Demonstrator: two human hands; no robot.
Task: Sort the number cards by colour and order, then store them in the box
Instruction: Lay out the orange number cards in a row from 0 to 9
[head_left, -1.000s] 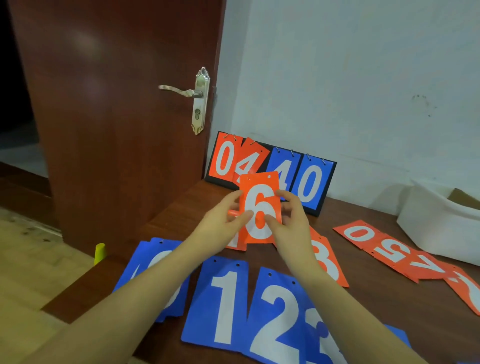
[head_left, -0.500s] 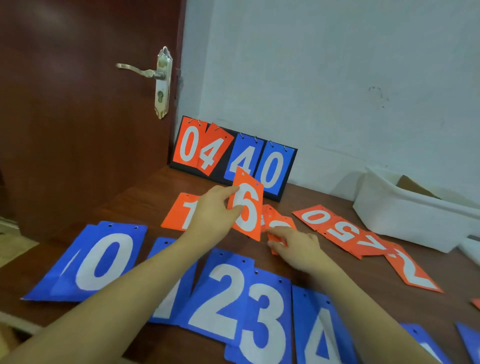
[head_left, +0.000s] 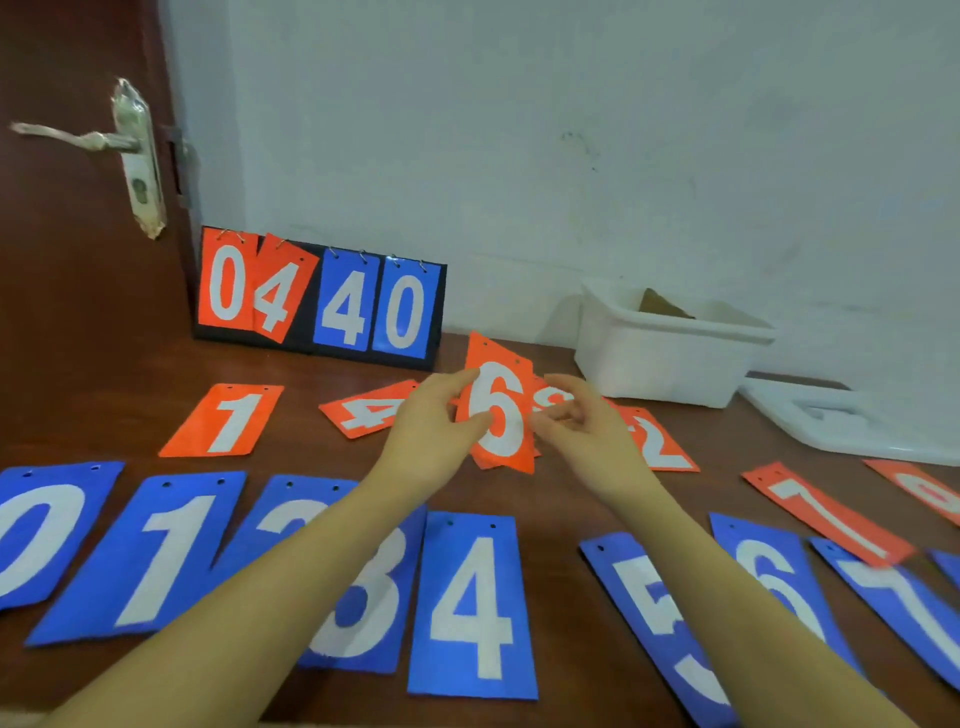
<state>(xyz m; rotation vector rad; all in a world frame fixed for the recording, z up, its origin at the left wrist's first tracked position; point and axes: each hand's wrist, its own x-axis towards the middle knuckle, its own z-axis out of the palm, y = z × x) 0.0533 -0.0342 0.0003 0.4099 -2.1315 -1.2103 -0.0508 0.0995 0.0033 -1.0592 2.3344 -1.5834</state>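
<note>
Nearest, a row of blue number cards (head_left: 472, 603) lies flat on the wooden table (head_left: 104, 405), under both forearms. Beyond them, the left hand (head_left: 431, 421) pinches the orange 6 card (head_left: 501, 410) upright, thumb on its face. Just right of that grip, the right hand (head_left: 582, 431) pinches another orange card (head_left: 551, 399), mostly hidden. Left lie the orange 4 (head_left: 363, 413) and orange 1 (head_left: 226, 421). Farther right stands the white box (head_left: 670, 358); behind-left, the scoreboard (head_left: 319, 299).
</note>
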